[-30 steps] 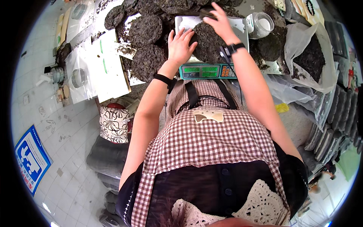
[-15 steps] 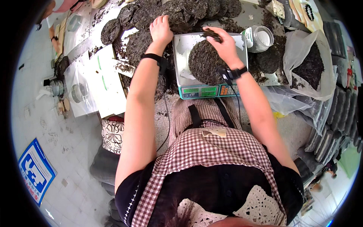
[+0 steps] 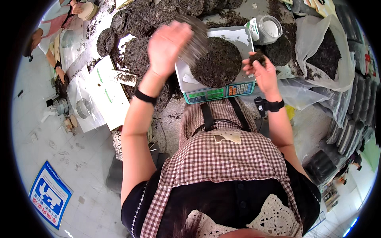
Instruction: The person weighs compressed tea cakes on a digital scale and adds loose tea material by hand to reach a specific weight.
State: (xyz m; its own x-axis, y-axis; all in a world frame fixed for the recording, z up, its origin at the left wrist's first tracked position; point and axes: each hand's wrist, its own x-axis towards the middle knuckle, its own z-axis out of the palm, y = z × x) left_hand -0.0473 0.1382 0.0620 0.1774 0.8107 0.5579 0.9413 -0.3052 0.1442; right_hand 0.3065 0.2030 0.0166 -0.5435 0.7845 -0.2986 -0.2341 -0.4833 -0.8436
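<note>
A digital scale (image 3: 240, 89) with a pale tray and lit green display stands before me. On its tray lies a round, dark cake of dried seaweed-like flakes (image 3: 216, 61). My left hand (image 3: 167, 47) grips a second dark disc-shaped cake (image 3: 195, 39), tilted and smeared by motion, over the tray's left side; its fingertips are partly hidden. Just off the right edge of the tray, my right hand (image 3: 265, 75) has its fingers closed round a small dark clump (image 3: 257, 58) of the same flaky stuff.
Several dark cakes (image 3: 139, 18) are heaped behind and left of the scale. A clear jar (image 3: 272, 29) stands behind its right corner. A plastic bag (image 3: 344, 63) of dark flakes is farther right. White sheets (image 3: 106, 93) lie left; another person's hand (image 3: 60, 74) works at far left.
My left hand has come toward me from the heap and now carries a cake. My right hand, still holding a clump, has moved right and nearer, off the scale.
</note>
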